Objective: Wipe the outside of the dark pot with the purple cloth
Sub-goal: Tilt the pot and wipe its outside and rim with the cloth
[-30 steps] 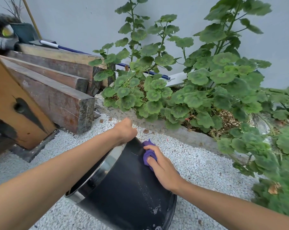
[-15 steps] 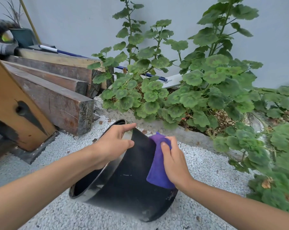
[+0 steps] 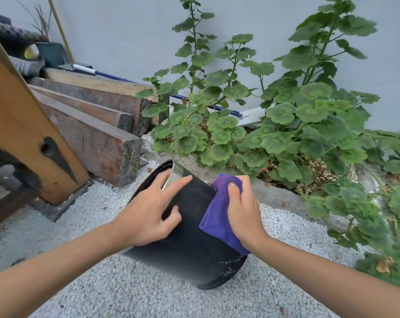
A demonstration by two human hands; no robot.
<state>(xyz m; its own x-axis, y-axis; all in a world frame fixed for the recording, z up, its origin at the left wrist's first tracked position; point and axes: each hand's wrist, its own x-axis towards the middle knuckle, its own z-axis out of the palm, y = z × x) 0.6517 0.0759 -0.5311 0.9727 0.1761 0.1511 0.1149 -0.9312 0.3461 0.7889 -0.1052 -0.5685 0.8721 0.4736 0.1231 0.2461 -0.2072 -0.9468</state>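
Left hand (image 3: pixel 148 214) palm down, fingers (image 3: pixel 178 183) spread and extended toward 1 o'clock, forearm entering from 8 o'clock, right hand (image 3: pixel 242 212) curled closed on purple cloth (image 3: pixel 217 216), thumb up toward 12 o'clock, forearm entering from 4 o'clock

— Which colours are carried by the handled things?

— The pot (image 3: pixel 190 246) is shown matt black outside, flecked with pale marks near its base; a silvery sheen is seen inside its rim. The cloth (image 3: pixel 219 216) is coloured purple, shading to violet at its upper fold.

— And the surroundings?

— The gravel (image 3: pixel 148 292) is rendered in speckled white-grey. The leaves (image 3: pixel 286 138) are green, many ringed by a darker band. The timbers (image 3: pixel 91 138) are brown, the board (image 3: pixel 17 125) orange-brown with black patches. The wall (image 3: pixel 130 31) is pale grey.
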